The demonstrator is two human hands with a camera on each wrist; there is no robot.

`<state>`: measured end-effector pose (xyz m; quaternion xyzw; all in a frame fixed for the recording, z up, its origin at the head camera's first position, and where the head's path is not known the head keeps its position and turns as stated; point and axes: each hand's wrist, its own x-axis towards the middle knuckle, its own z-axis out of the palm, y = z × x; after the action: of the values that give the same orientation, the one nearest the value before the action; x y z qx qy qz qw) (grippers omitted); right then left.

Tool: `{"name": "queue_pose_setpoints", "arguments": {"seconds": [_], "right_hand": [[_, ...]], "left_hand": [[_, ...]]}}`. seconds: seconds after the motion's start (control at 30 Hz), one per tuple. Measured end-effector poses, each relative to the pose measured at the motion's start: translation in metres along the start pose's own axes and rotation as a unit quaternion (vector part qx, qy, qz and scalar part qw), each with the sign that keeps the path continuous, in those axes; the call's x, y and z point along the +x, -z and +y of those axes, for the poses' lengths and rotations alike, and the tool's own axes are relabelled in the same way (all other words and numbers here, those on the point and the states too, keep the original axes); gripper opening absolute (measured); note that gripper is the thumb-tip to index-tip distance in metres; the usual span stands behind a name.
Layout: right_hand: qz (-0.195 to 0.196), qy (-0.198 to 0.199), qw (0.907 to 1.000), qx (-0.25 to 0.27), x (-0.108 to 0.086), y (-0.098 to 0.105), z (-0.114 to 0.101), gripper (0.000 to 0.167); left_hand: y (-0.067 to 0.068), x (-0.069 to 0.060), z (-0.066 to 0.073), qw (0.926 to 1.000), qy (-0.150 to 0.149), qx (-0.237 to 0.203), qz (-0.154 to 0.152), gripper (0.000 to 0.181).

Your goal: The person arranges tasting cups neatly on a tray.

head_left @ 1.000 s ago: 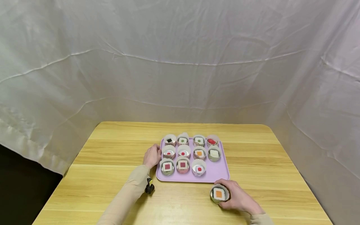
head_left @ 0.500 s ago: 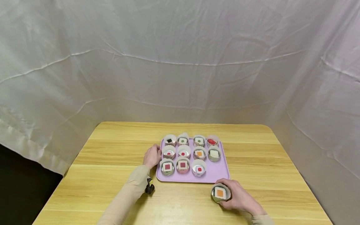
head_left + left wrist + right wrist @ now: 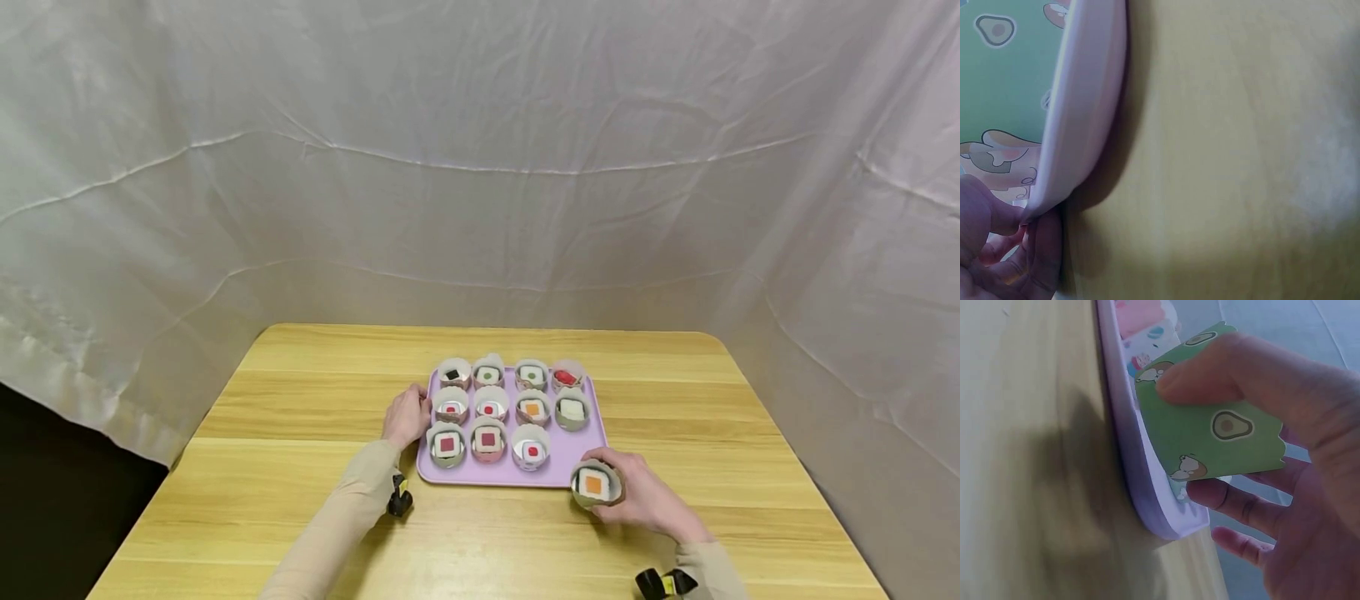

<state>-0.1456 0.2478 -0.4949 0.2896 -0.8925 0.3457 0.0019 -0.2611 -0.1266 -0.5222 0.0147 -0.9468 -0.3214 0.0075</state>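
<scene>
My right hand (image 3: 643, 493) grips a green paper baking cup (image 3: 597, 492) with avocado prints, thumb on one side and fingers on the other. Inside the cup sits a toy sushi roll (image 3: 592, 483) with an orange square centre. The cup is over the near right corner of the purple tray (image 3: 576, 462); in the right wrist view it is tilted beside the tray's rim. At the tray's left edge, my left hand (image 3: 406, 416) pinches the rim. The left wrist view shows the thumb and fingers (image 3: 1041, 250) at the rim, with a green printed cup (image 3: 1004, 75) close by.
Several printed paper cups, each with a small sushi-like piece, stand in rows on the tray, among them one with a red piece (image 3: 566, 377) at the back right. A wooden table (image 3: 315, 467) lies under the tray, with pale curtains (image 3: 480, 208) around it.
My right hand has carried the green baking cup forward and slightly right, from the table's front up to the tray's near right corner. My left hand has stayed at the tray's edge.
</scene>
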Motion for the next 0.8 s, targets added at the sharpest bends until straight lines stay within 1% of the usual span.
{"name": "queue_pose_setpoints", "arguments": {"seconds": [0.2,0.33,0.47,0.8], "right_hand": [[0.002,-0.011,0.9999,0.0,0.013,0.006,0.008,0.057],[-0.007,-0.023,0.9997,-0.008,0.021,0.008,0.012,0.058],[-0.013,-0.038,0.999,-0.019,0.028,0.009,0.014,0.057],[-0.018,-0.043,0.9986,-0.026,0.036,0.006,0.02,0.057]], "left_hand": [[0.0,0.001,0.0,1.0,0.002,0.0,-0.001,0.024],[-0.001,0.001,0.0,1.0,0.005,-0.001,-0.004,0.025],[-0.001,0.001,-0.001,1.0,0.002,0.0,-0.002,0.025],[0.0,0.0,-0.001,1.0,-0.005,0.002,0.004,0.024]]}}
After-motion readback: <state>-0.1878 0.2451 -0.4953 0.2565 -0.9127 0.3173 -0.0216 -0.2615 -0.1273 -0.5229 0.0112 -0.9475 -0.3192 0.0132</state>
